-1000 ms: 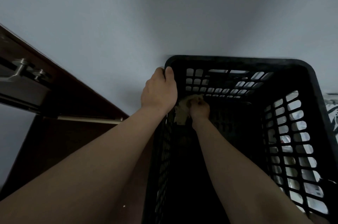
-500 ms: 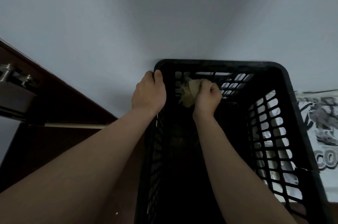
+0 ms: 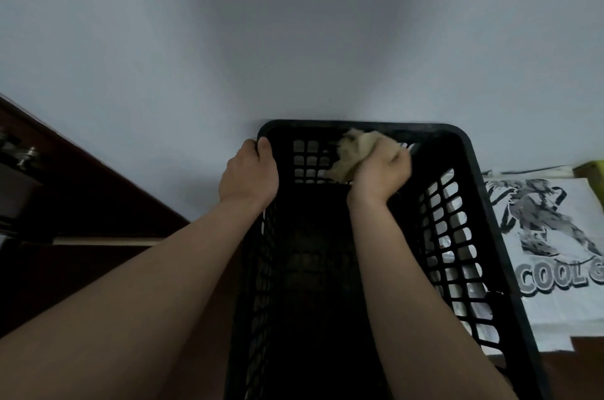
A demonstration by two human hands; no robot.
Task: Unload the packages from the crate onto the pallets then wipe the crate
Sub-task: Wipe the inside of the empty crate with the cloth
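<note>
Against a pale grey wall (image 3: pixel 294 40), the left hand (image 3: pixel 248 179) grips the black crate's (image 3: pixel 483 197) far-left corner while the right hand (image 3: pixel 380 175) clutches a crumpled beige cloth (image 3: pixel 354 151) against its far wall.

Two bare arms and two bare hands. Left arm (image 3: pixel 147 295) bare all the way from the wrist down to the bottom corner of the picture, smooth, looking big and wide close to the camera and thin at the wrist. Right arm (image 3: pixel 418 301) bare the same way, looking a bit thinner. Left hand (image 3: pixel 248 177) bare, its back showing, with a small round thumb tip at its top edge. Right hand (image 3: pixel 382 171) bare too, its back showing, with bumpy knuckles along the top. Dim light over all of it, so tiny marks too hard to tell.
</note>
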